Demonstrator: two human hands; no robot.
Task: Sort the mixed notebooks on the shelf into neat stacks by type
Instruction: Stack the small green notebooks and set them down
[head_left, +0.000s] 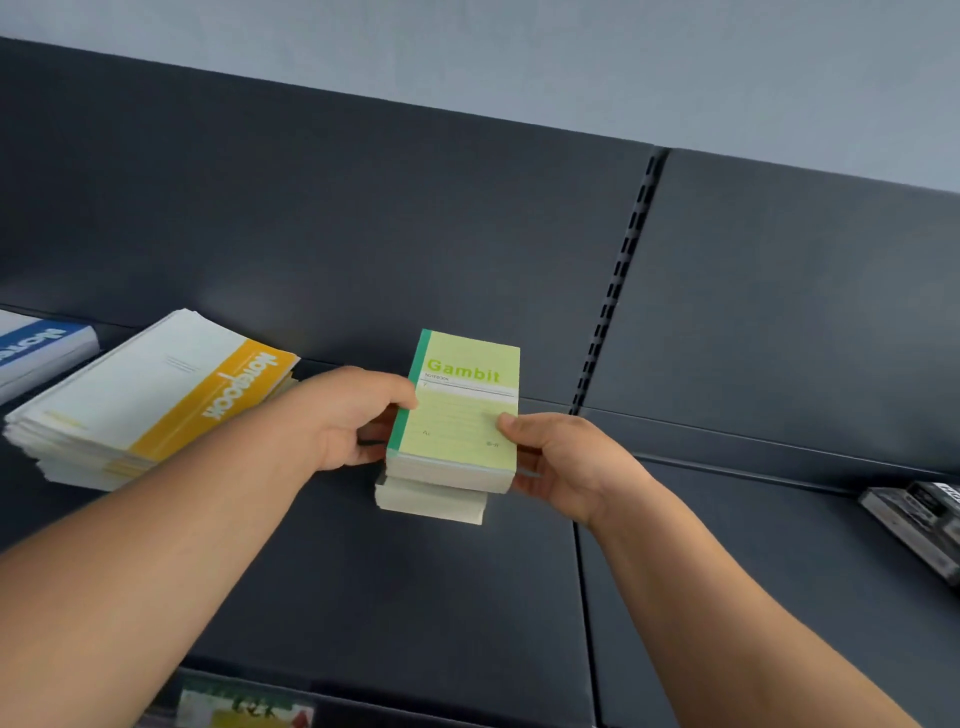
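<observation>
Sorting looks mostly done to me. A blue stack (36, 343) sits far left. A yellow stack (150, 395) lies next to it, but its books are fanned out, not square. In the middle of the shelf (415, 597) I hold the green books (457, 415) between both hands. My left hand (353, 421) grips their left edge, thumb on top. My right hand (556, 457) pinches the right edge, thumb on the cover. The bunch sits crooked on a lower pile (431, 501). I think squaring the green pile is left, and tidying the yellow one. Dark boxes (919, 525) lie far right.
</observation>
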